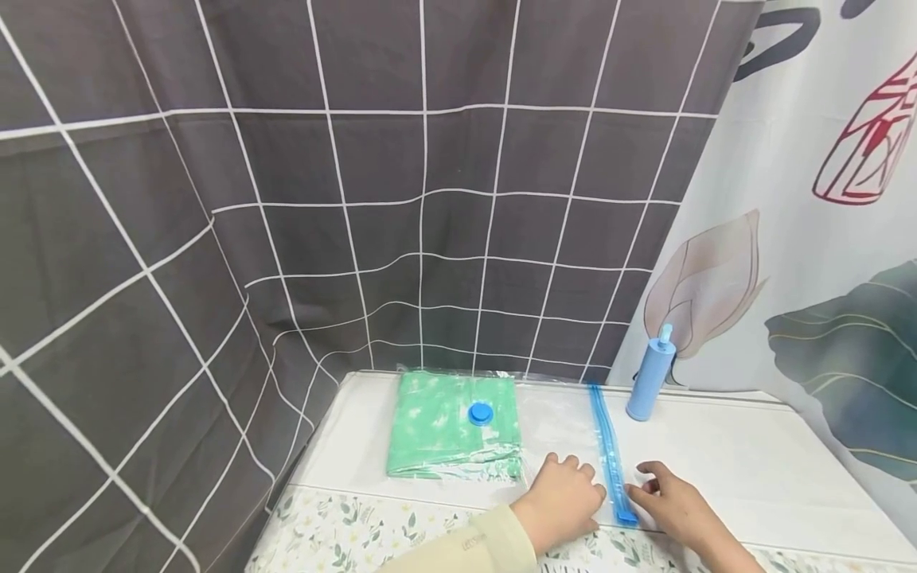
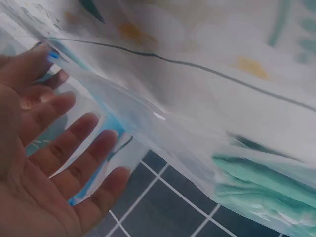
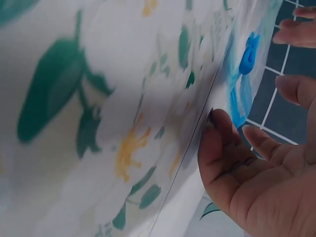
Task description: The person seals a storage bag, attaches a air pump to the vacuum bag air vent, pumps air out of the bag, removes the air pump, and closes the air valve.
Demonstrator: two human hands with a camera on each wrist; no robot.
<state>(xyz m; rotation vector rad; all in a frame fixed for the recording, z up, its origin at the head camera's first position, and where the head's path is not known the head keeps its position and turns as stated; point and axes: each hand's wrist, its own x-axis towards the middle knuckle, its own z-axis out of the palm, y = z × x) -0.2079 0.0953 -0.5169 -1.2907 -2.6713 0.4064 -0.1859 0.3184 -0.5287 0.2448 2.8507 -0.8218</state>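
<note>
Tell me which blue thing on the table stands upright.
The blue hand pump, standing by the floral curtain. The blue zip strip and round blue valve both lie flat on the vacuum bag.

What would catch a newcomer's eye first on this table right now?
Probably the clear vacuum bag lying flat on the white table, with green folded fabric inside it and a round blue valve on top. Next, the left hand and right hand rest either side of the bag's blue zip strip, and a blue pump stands upright behind.
</note>
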